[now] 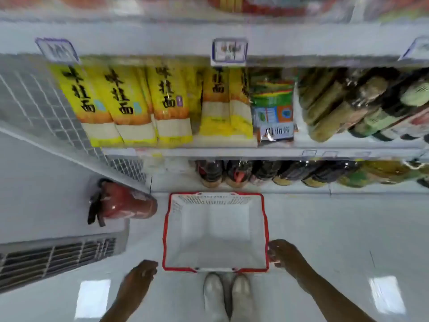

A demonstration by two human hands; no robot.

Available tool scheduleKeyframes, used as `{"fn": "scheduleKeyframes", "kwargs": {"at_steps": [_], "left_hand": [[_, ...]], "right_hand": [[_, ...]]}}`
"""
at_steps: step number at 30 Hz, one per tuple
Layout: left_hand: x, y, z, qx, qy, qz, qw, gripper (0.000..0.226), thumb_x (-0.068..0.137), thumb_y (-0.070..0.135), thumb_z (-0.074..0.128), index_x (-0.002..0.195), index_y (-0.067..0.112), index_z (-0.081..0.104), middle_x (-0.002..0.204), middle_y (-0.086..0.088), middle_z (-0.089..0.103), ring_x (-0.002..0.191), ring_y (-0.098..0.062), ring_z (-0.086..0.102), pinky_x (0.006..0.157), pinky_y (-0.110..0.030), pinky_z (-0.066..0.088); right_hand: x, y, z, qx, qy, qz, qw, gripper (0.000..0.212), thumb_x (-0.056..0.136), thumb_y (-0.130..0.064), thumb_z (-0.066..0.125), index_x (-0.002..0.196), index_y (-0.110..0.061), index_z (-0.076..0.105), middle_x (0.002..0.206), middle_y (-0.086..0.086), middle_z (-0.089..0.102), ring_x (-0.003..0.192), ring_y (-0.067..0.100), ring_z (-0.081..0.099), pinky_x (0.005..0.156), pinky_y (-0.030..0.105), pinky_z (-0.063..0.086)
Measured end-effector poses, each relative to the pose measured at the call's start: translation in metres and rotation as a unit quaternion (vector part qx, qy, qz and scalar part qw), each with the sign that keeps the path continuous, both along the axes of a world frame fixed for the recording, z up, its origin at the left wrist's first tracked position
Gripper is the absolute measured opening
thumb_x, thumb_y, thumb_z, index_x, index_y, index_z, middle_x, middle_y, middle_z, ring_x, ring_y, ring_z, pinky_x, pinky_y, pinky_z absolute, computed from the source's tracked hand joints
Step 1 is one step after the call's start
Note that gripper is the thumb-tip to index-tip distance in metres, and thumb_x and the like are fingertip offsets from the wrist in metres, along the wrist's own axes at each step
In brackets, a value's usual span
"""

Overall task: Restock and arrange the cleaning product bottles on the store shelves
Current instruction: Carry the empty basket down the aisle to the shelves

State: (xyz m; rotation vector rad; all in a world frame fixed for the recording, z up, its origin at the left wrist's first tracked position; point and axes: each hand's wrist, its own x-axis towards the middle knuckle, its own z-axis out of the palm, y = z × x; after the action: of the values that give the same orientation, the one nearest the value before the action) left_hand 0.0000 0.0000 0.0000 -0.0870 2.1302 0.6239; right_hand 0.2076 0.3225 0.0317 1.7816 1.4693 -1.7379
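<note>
Both hands reach down toward a basket (pixel 165 228) with white walls and a red rim, set on the glossy white floor (pixel 348 228) just ahead of a pair of pale shoes (pixel 227 296). The right hand (pixel 284 254) grips the rim at the near right corner. The left hand (pixel 141 273) hangs released just beside the near left corner, holding nothing. Left of the basket a red fire extinguisher (pixel 125 203) lies by a grey vent grille (pixel 58 259). Beyond stand white shelves (pixel 255 153) with a wire mesh side panel (pixel 34 101). Dark bottles (pixel 278 173) line the lowest shelf, and more lean at the right of the shelf above. Yellow packets (pixel 130 101) fill its left, under a price tag (pixel 229 51).
</note>
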Motion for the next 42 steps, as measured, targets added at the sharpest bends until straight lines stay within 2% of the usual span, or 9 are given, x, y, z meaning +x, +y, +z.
{"fn": "scheduleKeyframes", "kwargs": {"at_steps": [3,6,10,13,19,22,27,32,42], "left_hand": [[-0.024,0.022,-0.078,-0.005,0.009,-0.059,0.998,0.016,0.099,0.018,0.053,0.095,0.026,0.066,0.105,-0.007,0.070,0.102,-0.034,0.064,0.092,-0.044,0.049],[-0.026,0.042,-0.145,-0.012,0.078,-0.109,0.991,0.019,0.101,0.020,0.050,0.112,0.018,0.065,0.111,-0.003,0.065,0.105,-0.028,0.062,0.091,-0.039,0.048],[-0.038,0.056,-0.223,-0.113,0.224,-0.109,0.962,0.050,0.091,0.028,0.067,0.131,0.002,0.052,0.124,-0.022,0.056,0.118,-0.040,0.052,0.094,-0.053,0.046],[-0.041,0.063,-0.263,-0.171,0.262,-0.122,0.942,0.078,0.086,0.040,0.069,0.138,-0.009,0.039,0.132,-0.033,0.046,0.122,-0.048,0.042,0.100,-0.059,0.039],[-0.039,0.075,-0.305,-0.141,0.234,-0.004,0.962,0.052,0.092,0.030,0.064,0.121,-0.007,0.043,0.118,-0.032,0.055,0.107,-0.049,0.054,0.090,-0.054,0.042],[-0.037,0.071,-0.301,-0.160,0.258,-0.028,0.952,0.036,0.094,0.021,0.062,0.113,-0.006,0.046,0.110,-0.032,0.060,0.097,-0.051,0.057,0.082,-0.055,0.044],[-0.030,0.056,-0.256,-0.144,0.272,-0.053,0.950,0.029,0.091,0.020,0.067,0.096,-0.003,0.051,0.090,-0.030,0.065,0.080,-0.049,0.060,0.066,-0.047,0.042],[-0.024,0.044,-0.171,-0.100,0.265,-0.033,0.959,0.026,0.089,0.018,0.068,0.088,-0.001,0.052,0.079,-0.022,0.061,0.067,-0.033,0.049,0.065,-0.040,0.037],[0.013,0.013,0.007,-0.052,0.276,0.038,0.959,0.025,0.090,0.018,0.067,0.105,-0.001,0.060,0.096,-0.023,0.069,0.087,-0.045,0.063,0.073,-0.045,0.047]], "right_hand": [[-0.003,0.014,-0.098,0.055,-0.017,0.032,0.998,0.012,0.097,-0.008,0.057,0.090,-0.016,0.063,0.091,0.017,0.071,0.072,0.021,0.063,0.065,0.030,0.048],[0.003,0.021,-0.187,0.122,-0.041,0.077,0.989,0.006,0.096,-0.017,0.060,0.100,-0.022,0.063,0.101,0.007,0.070,0.088,0.028,0.066,0.084,0.039,0.053],[0.007,0.035,-0.275,0.234,-0.065,0.047,0.969,0.023,0.091,-0.014,0.068,0.112,-0.005,0.063,0.107,0.007,0.059,0.098,0.023,0.057,0.083,0.032,0.044],[0.008,0.040,-0.319,0.271,-0.071,0.032,0.959,0.023,0.085,-0.027,0.073,0.090,-0.016,0.054,0.104,0.008,0.054,0.096,0.024,0.053,0.082,0.036,0.047],[0.010,0.040,-0.358,0.277,-0.103,0.054,0.954,0.034,0.092,-0.029,0.067,0.111,-0.003,0.056,0.094,0.007,0.062,0.090,0.029,0.060,0.077,0.040,0.049],[0.010,0.040,-0.355,0.297,-0.110,0.061,0.946,0.032,0.091,-0.030,0.068,0.105,-0.004,0.057,0.092,0.010,0.066,0.087,0.032,0.063,0.079,0.046,0.053],[0.018,0.042,-0.311,0.304,-0.105,0.084,0.943,0.029,0.090,-0.028,0.069,0.097,-0.002,0.058,0.083,0.006,0.062,0.076,0.027,0.059,0.069,0.036,0.048],[0.020,0.043,-0.222,0.304,-0.108,0.105,0.941,0.028,0.091,-0.029,0.068,0.089,-0.005,0.054,0.074,0.003,0.057,0.071,0.026,0.055,0.065,0.031,0.039],[0.014,0.044,-0.027,0.345,-0.061,0.163,0.922,0.033,0.094,-0.027,0.065,0.106,0.004,0.059,0.101,0.021,0.067,0.096,0.041,0.061,0.077,0.038,0.041]]}}
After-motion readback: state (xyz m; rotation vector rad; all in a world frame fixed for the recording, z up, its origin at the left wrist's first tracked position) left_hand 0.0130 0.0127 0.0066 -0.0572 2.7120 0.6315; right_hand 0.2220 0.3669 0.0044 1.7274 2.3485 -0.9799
